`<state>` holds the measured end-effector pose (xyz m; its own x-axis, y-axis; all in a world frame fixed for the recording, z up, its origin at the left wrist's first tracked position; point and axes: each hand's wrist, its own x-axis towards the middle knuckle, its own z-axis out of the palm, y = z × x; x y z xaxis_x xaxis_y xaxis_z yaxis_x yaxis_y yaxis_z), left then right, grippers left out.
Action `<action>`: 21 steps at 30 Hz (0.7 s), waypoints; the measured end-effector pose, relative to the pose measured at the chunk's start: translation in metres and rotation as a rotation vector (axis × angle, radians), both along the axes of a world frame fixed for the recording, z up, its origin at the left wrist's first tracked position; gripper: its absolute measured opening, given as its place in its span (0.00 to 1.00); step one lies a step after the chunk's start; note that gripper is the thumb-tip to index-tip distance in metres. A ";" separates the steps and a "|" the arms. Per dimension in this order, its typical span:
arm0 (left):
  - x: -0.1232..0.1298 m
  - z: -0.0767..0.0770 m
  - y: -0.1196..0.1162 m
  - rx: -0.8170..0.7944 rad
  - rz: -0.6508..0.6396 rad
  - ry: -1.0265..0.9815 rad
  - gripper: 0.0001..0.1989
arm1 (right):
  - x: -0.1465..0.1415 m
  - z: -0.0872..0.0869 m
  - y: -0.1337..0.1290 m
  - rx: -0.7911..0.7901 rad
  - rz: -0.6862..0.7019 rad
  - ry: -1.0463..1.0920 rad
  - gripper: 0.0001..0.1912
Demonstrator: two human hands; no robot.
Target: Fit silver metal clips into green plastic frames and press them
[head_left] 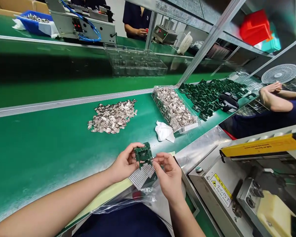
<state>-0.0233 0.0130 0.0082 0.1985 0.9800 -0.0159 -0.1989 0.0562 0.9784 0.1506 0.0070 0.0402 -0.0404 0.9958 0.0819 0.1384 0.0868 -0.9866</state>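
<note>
My left hand grips a small green plastic housing with a square recess, thumb below and fingers behind it. At the lower right corner of that housing, my right hand has thumb and forefinger pinched together; whatever lies between them is too small to make out. Just under both hands is a block of silvery rods or strips in rows, partly covered by the housing, near clear plastic film. Ahead on the green bench lies a loose heap of small metal pieces.
A clear tray of metal pieces stands ahead right, beside crumpled white tissue. Beyond it spread many green housings and a black object. A machine borders my right. Co-workers sit at right and across.
</note>
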 end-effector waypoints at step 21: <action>-0.003 0.010 -0.006 0.128 -0.017 0.328 0.17 | -0.013 -0.014 -0.010 0.088 -0.048 -0.187 0.11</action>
<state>-0.0260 0.0068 0.0181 0.2195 0.9748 0.0407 0.1274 -0.0700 0.9894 0.1380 -0.0030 0.0266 -0.0161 0.9864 0.1637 0.3247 0.1600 -0.9322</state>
